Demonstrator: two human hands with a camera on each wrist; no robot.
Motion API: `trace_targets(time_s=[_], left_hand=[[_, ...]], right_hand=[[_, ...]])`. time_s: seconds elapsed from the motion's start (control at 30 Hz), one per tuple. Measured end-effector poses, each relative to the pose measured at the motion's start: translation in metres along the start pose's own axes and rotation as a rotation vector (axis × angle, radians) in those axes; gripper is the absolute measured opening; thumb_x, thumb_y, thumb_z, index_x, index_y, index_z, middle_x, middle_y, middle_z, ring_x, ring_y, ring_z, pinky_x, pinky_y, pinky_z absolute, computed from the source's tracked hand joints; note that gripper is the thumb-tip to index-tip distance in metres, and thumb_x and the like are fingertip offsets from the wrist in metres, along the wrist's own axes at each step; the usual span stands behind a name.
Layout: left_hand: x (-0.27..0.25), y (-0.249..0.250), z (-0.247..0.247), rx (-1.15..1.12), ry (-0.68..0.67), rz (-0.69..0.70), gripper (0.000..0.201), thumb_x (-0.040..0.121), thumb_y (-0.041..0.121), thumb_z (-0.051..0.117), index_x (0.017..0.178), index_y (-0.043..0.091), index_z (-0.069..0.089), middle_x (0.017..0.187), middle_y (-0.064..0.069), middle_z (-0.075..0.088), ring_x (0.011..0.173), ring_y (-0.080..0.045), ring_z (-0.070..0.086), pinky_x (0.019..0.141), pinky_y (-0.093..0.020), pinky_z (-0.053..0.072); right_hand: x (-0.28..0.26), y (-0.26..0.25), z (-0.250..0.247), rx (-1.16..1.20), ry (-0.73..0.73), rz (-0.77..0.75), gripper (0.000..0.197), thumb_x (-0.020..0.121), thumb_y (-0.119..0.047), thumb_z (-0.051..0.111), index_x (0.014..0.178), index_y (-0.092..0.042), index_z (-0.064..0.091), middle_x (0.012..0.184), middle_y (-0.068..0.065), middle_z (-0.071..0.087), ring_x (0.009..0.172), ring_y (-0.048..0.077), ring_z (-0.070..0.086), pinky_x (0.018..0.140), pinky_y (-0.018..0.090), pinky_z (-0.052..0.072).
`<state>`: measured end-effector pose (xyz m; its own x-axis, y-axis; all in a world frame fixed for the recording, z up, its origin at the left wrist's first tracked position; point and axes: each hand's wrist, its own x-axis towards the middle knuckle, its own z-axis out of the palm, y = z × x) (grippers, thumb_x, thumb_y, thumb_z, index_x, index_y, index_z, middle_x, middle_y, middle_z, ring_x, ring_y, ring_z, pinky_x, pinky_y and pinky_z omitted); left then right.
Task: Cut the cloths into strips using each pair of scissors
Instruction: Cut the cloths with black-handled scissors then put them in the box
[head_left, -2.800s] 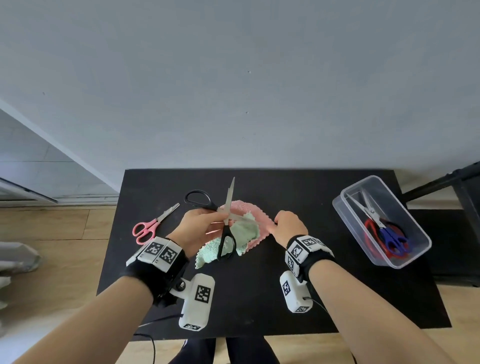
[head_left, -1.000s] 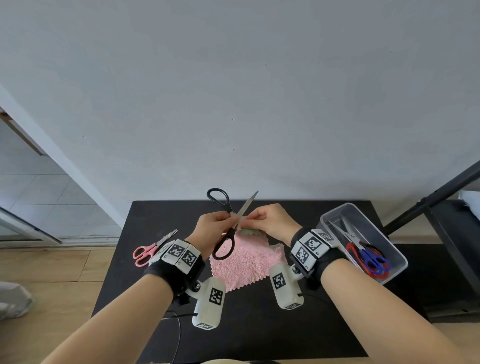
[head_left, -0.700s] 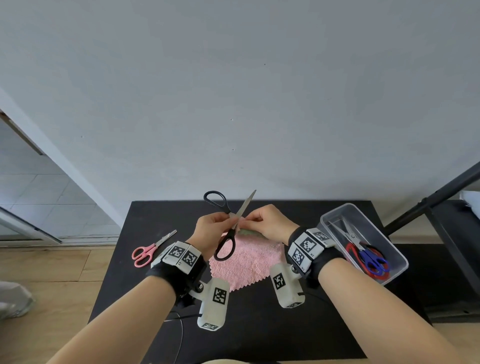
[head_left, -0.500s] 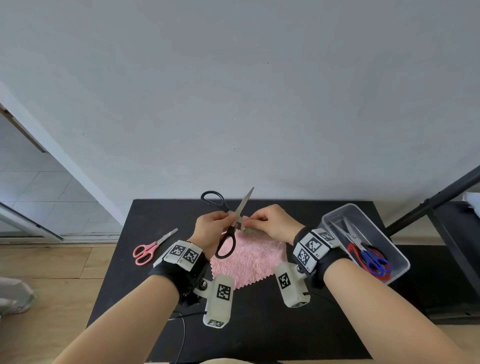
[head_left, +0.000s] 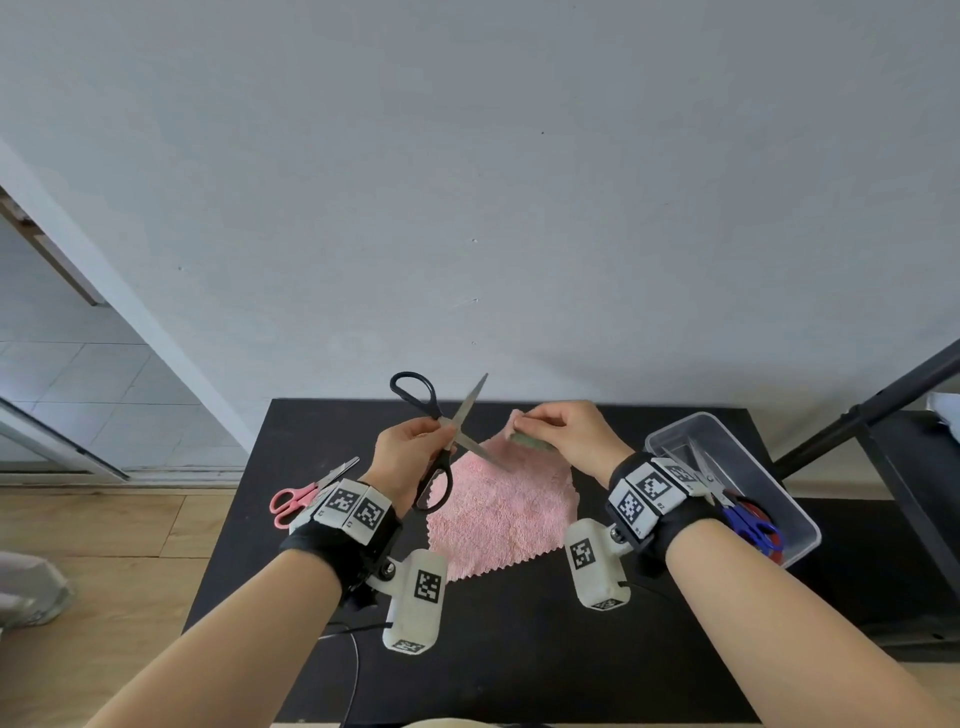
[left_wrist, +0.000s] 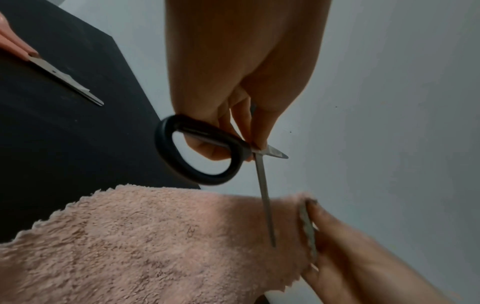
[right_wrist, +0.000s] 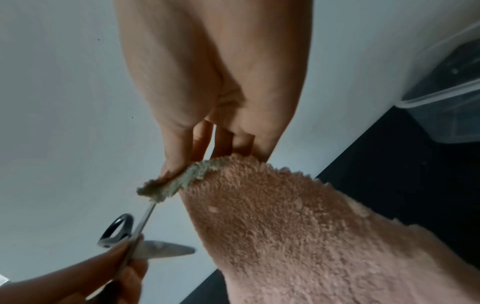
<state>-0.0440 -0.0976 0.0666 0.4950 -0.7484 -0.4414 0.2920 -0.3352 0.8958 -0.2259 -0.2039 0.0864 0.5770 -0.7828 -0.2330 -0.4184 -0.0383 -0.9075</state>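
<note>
The left hand (head_left: 410, 457) grips the black scissors (head_left: 441, 441) near the pivot, fingers curled round the handle, blades spread wide so one blade lies against the pink cloth (head_left: 506, 512). Just right of that grip, the right hand (head_left: 563, 434) pinches the cloths' upper edge, a green cloth (right_wrist: 182, 181) against the pink, lifting them off the table (head_left: 519, 649) so the edge hangs taut for cutting. Farther left lie pink scissors (head_left: 306, 493); farther right, a clear box (head_left: 795, 514) keeps more scissors ready.
</note>
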Motion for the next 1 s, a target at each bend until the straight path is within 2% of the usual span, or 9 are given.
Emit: trace_targets(time_s=[0.1, 0.23, 0.37, 0.43, 0.53, 0.67, 0.77, 0.87, 1.0], left_hand=[[-0.006, -0.001, 0.009, 0.014, -0.068, 0.018, 0.008, 0.085, 0.009, 0.068, 0.088, 0.002, 0.069, 0.067, -0.005, 0.064, 0.06, -0.014, 0.058, 0.059, -0.02, 0.046], [-0.013, 0.001, 0.017, -0.015, -0.102, 0.028, 0.016, 0.082, 0.013, 0.072, 0.089, -0.001, 0.066, 0.068, -0.006, 0.066, 0.049, -0.006, 0.058, 0.049, -0.014, 0.043], [-0.015, 0.002, 0.014, -0.019, -0.123, 0.019, 0.014, 0.078, 0.015, 0.077, 0.081, 0.004, 0.068, 0.081, -0.015, 0.071, 0.065, -0.015, 0.064, 0.062, -0.023, 0.048], [-0.014, 0.002, 0.011, -0.003, -0.102, 0.019, 0.013, 0.078, 0.014, 0.077, 0.079, 0.003, 0.069, 0.084, -0.019, 0.071, 0.068, -0.02, 0.064, 0.066, -0.026, 0.049], [-0.009, 0.003, 0.008, -0.005, -0.053, 0.014, 0.008, 0.081, 0.01, 0.073, 0.077, 0.004, 0.07, 0.081, -0.018, 0.07, 0.071, -0.024, 0.061, 0.072, -0.031, 0.049], [-0.003, 0.005, 0.003, -0.014, 0.004, -0.01, 0.006, 0.084, 0.009, 0.07, 0.079, 0.006, 0.069, 0.067, -0.007, 0.065, 0.063, -0.018, 0.058, 0.064, -0.026, 0.048], [0.002, 0.007, -0.004, -0.042, 0.069, -0.033, 0.008, 0.087, 0.012, 0.067, 0.082, 0.005, 0.068, 0.066, -0.005, 0.062, 0.059, -0.014, 0.052, 0.057, -0.023, 0.044], [0.008, 0.008, -0.011, -0.136, 0.129, -0.06, 0.012, 0.09, 0.01, 0.062, 0.081, 0.003, 0.064, 0.069, -0.007, 0.059, 0.064, -0.015, 0.052, 0.062, -0.024, 0.044], [0.009, 0.009, -0.01, -0.288, 0.139, -0.102, 0.009, 0.09, 0.006, 0.061, 0.083, 0.0, 0.061, 0.071, -0.009, 0.059, 0.066, -0.017, 0.056, 0.064, -0.024, 0.047]], right_hand=[[0.0, -0.01, 0.013, 0.015, -0.072, -0.02, 0.015, 0.084, -0.024, 0.07, 0.093, -0.013, 0.075, 0.085, -0.007, 0.073, 0.078, 0.0, 0.066, 0.068, 0.005, 0.046], [0.001, -0.014, 0.025, 0.03, -0.098, -0.004, 0.024, 0.08, -0.027, 0.074, 0.097, -0.01, 0.075, 0.076, -0.012, 0.071, 0.069, -0.007, 0.065, 0.063, 0.004, 0.045], [0.0, -0.012, 0.029, 0.025, -0.128, 0.04, 0.021, 0.08, -0.024, 0.075, 0.095, -0.01, 0.076, 0.059, -0.013, 0.066, 0.048, -0.008, 0.056, 0.048, 0.006, 0.038], [0.001, -0.012, 0.03, -0.013, -0.147, 0.045, 0.02, 0.082, -0.025, 0.074, 0.095, -0.01, 0.076, 0.065, -0.012, 0.067, 0.054, -0.008, 0.057, 0.053, 0.007, 0.04], [0.004, -0.015, 0.028, -0.09, -0.169, 0.036, 0.024, 0.083, -0.031, 0.072, 0.097, -0.012, 0.076, 0.087, 0.0, 0.074, 0.075, 0.001, 0.062, 0.069, 0.012, 0.045], [0.005, -0.011, 0.02, -0.108, -0.18, 0.053, 0.019, 0.084, -0.031, 0.071, 0.093, -0.015, 0.077, 0.09, 0.001, 0.074, 0.082, 0.006, 0.063, 0.081, 0.019, 0.046], [0.002, -0.004, 0.013, -0.054, -0.148, 0.084, 0.008, 0.084, -0.022, 0.071, 0.085, -0.016, 0.077, 0.081, -0.006, 0.073, 0.077, 0.001, 0.065, 0.077, 0.013, 0.047], [-0.003, 0.004, 0.01, 0.066, -0.062, 0.09, 0.006, 0.084, -0.017, 0.071, 0.081, -0.018, 0.076, 0.075, -0.011, 0.072, 0.071, -0.004, 0.066, 0.066, 0.006, 0.046], [-0.007, 0.009, 0.022, 0.245, 0.048, 0.122, 0.008, 0.08, -0.025, 0.074, 0.087, -0.022, 0.077, 0.088, 0.0, 0.075, 0.086, 0.011, 0.068, 0.08, 0.022, 0.051]])
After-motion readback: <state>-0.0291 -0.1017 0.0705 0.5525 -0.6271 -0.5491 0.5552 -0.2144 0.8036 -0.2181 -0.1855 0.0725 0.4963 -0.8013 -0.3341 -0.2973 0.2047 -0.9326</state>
